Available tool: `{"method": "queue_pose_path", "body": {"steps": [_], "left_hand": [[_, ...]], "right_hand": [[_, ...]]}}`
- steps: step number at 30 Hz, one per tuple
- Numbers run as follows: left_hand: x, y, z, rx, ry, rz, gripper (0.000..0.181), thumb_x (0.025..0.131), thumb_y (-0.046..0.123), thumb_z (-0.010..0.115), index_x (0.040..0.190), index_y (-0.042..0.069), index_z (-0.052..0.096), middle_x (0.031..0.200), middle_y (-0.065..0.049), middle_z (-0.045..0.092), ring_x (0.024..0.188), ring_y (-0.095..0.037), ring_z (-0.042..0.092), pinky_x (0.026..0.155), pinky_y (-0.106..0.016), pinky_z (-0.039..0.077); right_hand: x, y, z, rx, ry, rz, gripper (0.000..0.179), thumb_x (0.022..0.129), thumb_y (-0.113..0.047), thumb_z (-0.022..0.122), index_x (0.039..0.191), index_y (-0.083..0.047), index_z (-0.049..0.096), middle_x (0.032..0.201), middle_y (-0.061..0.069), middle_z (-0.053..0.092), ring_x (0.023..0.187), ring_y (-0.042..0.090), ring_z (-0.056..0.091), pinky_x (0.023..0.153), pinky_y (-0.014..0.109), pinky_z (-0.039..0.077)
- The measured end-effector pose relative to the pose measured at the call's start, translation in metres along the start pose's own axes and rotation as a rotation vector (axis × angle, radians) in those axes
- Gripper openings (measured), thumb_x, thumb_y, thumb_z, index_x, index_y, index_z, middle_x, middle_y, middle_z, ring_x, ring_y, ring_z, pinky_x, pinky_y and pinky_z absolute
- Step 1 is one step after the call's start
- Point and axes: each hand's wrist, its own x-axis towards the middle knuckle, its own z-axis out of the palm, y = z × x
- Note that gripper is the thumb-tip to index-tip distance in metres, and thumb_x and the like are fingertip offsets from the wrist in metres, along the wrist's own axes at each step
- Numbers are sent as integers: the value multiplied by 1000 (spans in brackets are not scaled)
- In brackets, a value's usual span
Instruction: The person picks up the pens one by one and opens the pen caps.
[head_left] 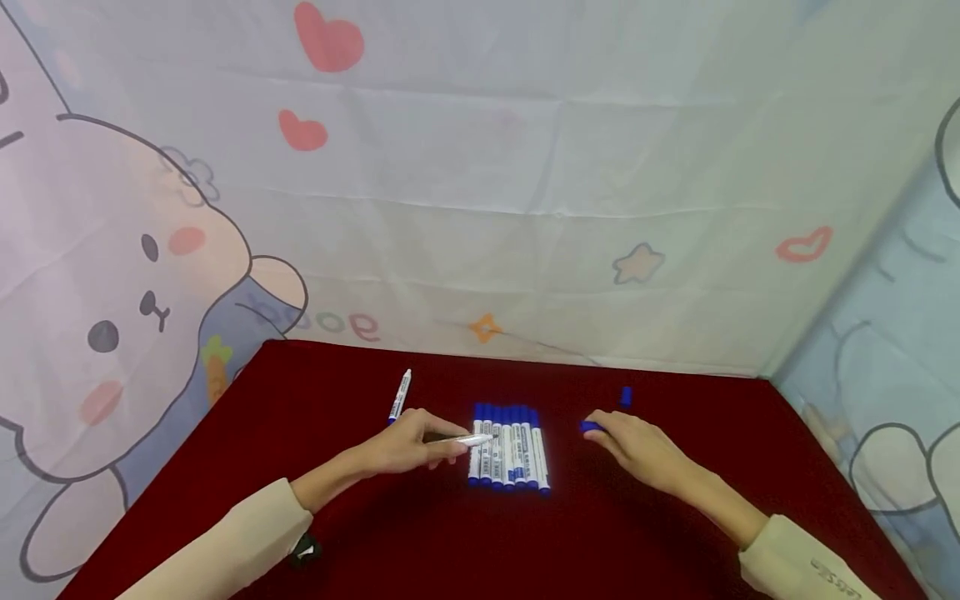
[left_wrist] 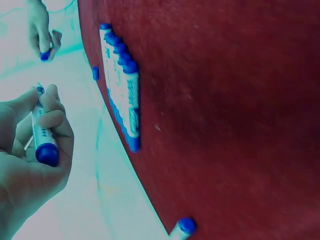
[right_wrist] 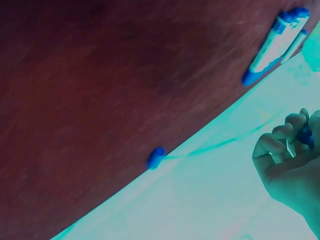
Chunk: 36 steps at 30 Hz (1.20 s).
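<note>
I see the left hand (head_left: pixel 411 442) gripping a marker (head_left: pixel 471 439) over a row of markers (head_left: pixel 507 454) on the red surface (head_left: pixel 637 542); the right hand (head_left: pixel 637 448) pinches a blue cap (head_left: pixel 590 426). Farther off lie a loose marker (head_left: pixel 401 396) and a loose cap (head_left: pixel 626 397).

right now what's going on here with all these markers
A person's left grip holds an uncapped marker near a row of capped markers, while the right grip pinches a blue cap. On the red tabletop, a loose cap lies beyond the right grip, and another open marker lies beyond the left.
</note>
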Motion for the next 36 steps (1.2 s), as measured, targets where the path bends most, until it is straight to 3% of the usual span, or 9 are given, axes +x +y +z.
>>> {"method": "queue_pose_path", "body": {"steps": [2, 5, 12, 18, 22, 28, 36], "left_hand": [[4, -1, 2, 30, -11, 48, 34, 102, 18, 64, 127, -4, 69, 88, -22, 74, 63, -13, 59, 54, -18, 44], [9, 1, 7, 61, -16, 72, 34, 101, 19, 65, 127, -2, 69, 96, -20, 76, 65, -10, 58, 58, -19, 47], [7, 1, 15, 109, -11, 63, 32, 99, 12, 66, 130, 2, 69, 119, -16, 74, 77, -8, 57, 69, -20, 47], [3, -2, 15, 26, -21, 57, 34, 98, 8, 67, 131, 1, 67, 107, -22, 76, 76, -19, 70, 61, -18, 53], [3, -3, 15, 47, 23, 98, 30, 97, 9, 68, 126, 1, 70, 110, -18, 76, 84, -10, 69, 71, -20, 55], [2, -1, 12, 85, 95, 68, 28, 92, 12, 75, 120, 8, 73, 106, -9, 78, 86, -3, 68, 80, -23, 57], [-1, -4, 4, 59, 152, 62, 28, 89, 11, 79, 116, 7, 73, 108, -11, 75, 79, -11, 68, 69, -31, 60]], "right_hand": [[3, -2, 1, 47, -70, 19, 18, 107, -26, 54, 112, -14, 67, 98, -7, 71, 93, 11, 69, 80, 33, 59], [5, -8, 7, 113, -138, 23, 25, 107, -33, 53, 117, -15, 67, 104, -8, 72, 99, 12, 71, 85, 32, 59], [0, -14, 12, 167, -150, 29, 24, 104, -34, 59, 116, -17, 71, 104, -9, 70, 89, 0, 63, 80, 25, 57], [-3, -11, 12, 190, -155, 21, 27, 103, -35, 61, 115, -15, 74, 101, -10, 69, 82, -4, 55, 75, 22, 54], [-6, -9, 12, 185, -162, 19, 26, 103, -35, 61, 114, -15, 74, 99, -10, 68, 81, -4, 54, 73, 20, 53], [-8, -8, 11, 204, -187, 13, 28, 103, -35, 61, 115, -13, 74, 97, -9, 68, 80, -4, 53, 72, 20, 52], [-14, -4, 12, 222, -213, 20, 32, 104, -38, 59, 117, -12, 74, 100, -9, 69, 81, -4, 54, 74, 20, 54]]}}
